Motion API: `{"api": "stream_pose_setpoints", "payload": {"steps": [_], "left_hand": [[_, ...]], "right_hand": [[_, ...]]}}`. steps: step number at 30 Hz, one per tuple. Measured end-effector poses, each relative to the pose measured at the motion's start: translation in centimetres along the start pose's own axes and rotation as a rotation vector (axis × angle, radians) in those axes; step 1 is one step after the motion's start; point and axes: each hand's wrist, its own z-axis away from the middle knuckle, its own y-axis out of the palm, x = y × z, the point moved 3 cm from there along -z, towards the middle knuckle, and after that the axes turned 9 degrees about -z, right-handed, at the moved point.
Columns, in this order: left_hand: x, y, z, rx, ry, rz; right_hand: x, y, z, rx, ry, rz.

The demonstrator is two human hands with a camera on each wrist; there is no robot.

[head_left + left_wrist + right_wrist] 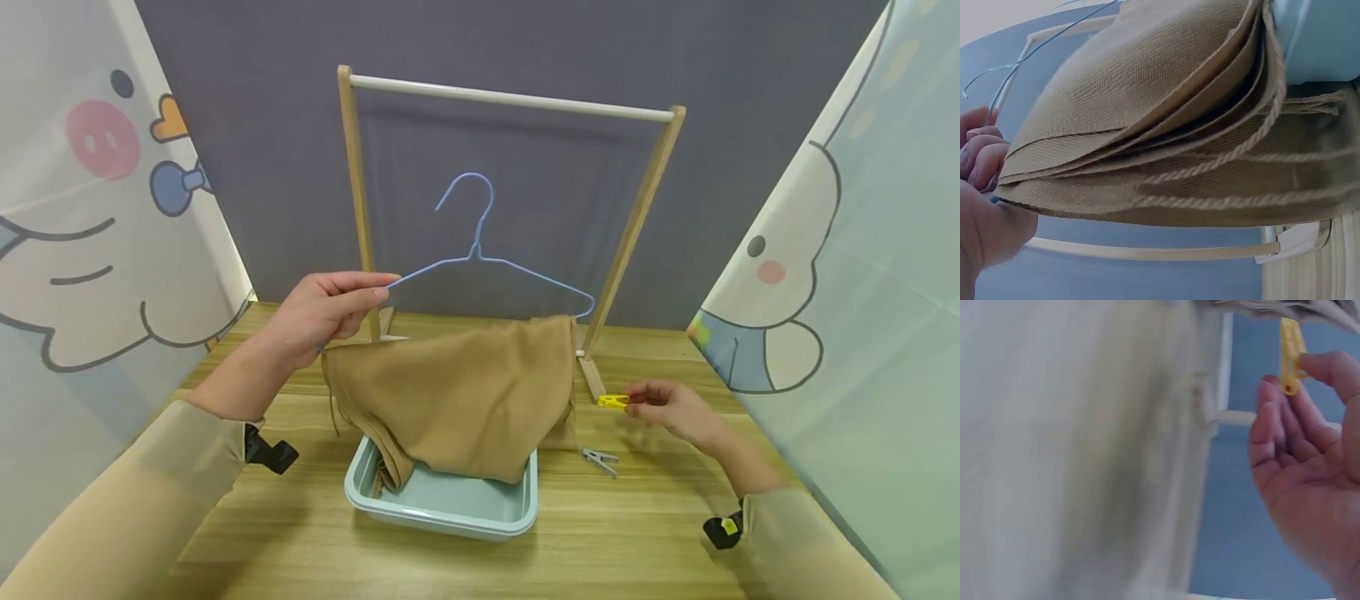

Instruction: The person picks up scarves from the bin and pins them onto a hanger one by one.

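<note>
My left hand grips the left end of a blue wire hanger, its hook pointing up. Folded over the hanger's lower part is a brown scarf, which hides the bottom bar. In the left wrist view, the scarf's layered edge and twisted fringe hang beside that hand. Thumb and fingers of my right hand pinch a yellow clothespin, to the right of the scarf. The right wrist view shows the clothespin between thumb and fingertips, with cloth close above it.
A light blue plastic basin stands on the wooden table below the scarf. To its right lies a grey clothespin. Behind the hanger rises a wooden drying rack with a white top rail.
</note>
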Motion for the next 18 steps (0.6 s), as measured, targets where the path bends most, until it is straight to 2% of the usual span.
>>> {"api": "stream_pose_setpoints", "payload": {"steps": [4,7,14,18], "left_hand": [[-0.4,0.2,-0.2,-0.008,0.019,0.008],[-0.7,0.3,-0.3,-0.009,0.030,0.017],[-0.9,0.6,-0.6,0.025,0.050,0.061],[-0.7,0.6,-0.9,0.017,0.047,0.067]], "right_hand": [[3.2,-0.4,0.3,-0.101,-0.097,0.012],[5.8,0.2,0.2,-0.126,-0.163,-0.026],[11.2,3.8,-1.3,-0.043,-0.338,-0.175],[14.0,6.5,-2.9,0.004,-0.353,-0.207]]}}
